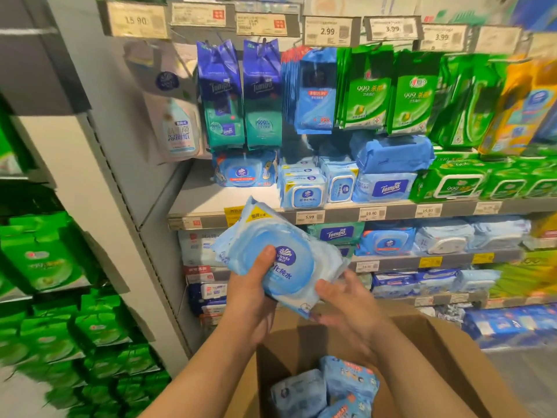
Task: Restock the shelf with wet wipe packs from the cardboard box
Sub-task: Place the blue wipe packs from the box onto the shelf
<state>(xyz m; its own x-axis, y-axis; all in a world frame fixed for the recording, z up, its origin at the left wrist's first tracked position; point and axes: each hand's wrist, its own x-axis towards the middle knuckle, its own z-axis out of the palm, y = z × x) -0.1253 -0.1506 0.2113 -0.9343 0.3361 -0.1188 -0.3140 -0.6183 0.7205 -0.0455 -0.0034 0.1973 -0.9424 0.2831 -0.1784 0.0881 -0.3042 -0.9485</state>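
Head view: we hold a light-blue plastic wet wipe pack with a round lid label (280, 260) raised between the open brown cardboard box (452, 351) at 6 o'clock and the grey metal shelf (205, 200) at 12 o'clock. The left hand (251, 300) has its grip curled round the pack's lower-left edge, thumb pressed on the face. The right hand (346, 300) has its fingers spread and relaxed, touching the pack's lower-right edge. More blue packs (325, 387) lie in the box. We judge the step in hand to be transfer to the shelf. The next move calls for lifting the pack toward the bare shelf area at 11 o'clock, beside the stocked blue packs (303, 191).
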